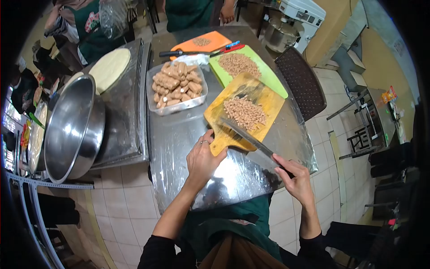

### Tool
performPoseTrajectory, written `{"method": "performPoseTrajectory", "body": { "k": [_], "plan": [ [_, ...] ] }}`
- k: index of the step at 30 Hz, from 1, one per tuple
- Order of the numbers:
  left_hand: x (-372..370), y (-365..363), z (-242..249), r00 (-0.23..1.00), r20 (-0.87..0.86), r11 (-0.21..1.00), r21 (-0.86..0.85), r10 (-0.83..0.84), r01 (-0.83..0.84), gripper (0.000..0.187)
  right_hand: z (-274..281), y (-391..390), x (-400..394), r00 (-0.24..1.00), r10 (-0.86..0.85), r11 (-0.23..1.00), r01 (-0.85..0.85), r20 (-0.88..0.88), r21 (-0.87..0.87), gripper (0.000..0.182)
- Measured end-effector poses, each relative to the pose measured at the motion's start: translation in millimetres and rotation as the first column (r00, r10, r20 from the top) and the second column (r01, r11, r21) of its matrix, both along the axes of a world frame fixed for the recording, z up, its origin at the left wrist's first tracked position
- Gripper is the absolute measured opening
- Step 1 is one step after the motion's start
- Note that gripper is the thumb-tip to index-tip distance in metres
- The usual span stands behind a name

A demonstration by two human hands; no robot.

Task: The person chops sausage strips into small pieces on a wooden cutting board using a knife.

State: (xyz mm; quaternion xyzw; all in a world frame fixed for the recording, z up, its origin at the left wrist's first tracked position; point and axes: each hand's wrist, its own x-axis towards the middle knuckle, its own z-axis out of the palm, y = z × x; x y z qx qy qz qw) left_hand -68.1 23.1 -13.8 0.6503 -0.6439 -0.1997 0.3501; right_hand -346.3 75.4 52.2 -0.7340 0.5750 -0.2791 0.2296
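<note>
My left hand [204,157] is closed on the handle of a yellow wooden cutting board [274,97], which is tilted up with its far end over a green board. A pile of small chopped brown pieces [245,114], apparently sausage, lies on the wood. In my right hand [293,178] is a long knife [251,140]; its blade reaches over the board to the near edge of the pile. Beyond the handle stands a clear plastic tub [177,109] full of whole short sausages [177,83].
Behind lie a green board [274,85] with more chopped pieces, an orange board [219,39] and a black-handled knife [172,53]. At left are a big steel bowl [67,130] and a round of dough [111,69]. A chair [300,83] and a stand mixer [298,22] stand right. People in aprons [96,31] stand opposite.
</note>
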Motion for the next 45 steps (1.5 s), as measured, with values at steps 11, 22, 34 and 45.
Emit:
{"method": "performPoseTrajectory", "body": {
  "k": [11,22,34,45],
  "plan": [
    [40,58,12,0.995,0.096,0.999,0.047,-0.023,0.018,0.066,-7,-6,-11,0.973,-0.128,0.987,0.143,0.190,-0.069,0.040],
    [71,107,1,0.997,0.050,0.957,0.288,-0.053,0.037,0.073,-28,6,-7,0.954,-0.207,0.978,0.206,0.216,0.026,0.039],
    [56,125,-35,0.985,0.157,0.997,-0.005,-0.076,0.078,0.064,-60,18,-16,0.972,-0.202,0.977,0.191,0.120,0.098,0.041],
    [102,80,-27,0.999,0.034,0.997,-0.077,0.013,-0.010,0.020,-57,19,-6,0.973,-0.194,0.976,0.179,0.122,0.125,0.042]
  ]
}}
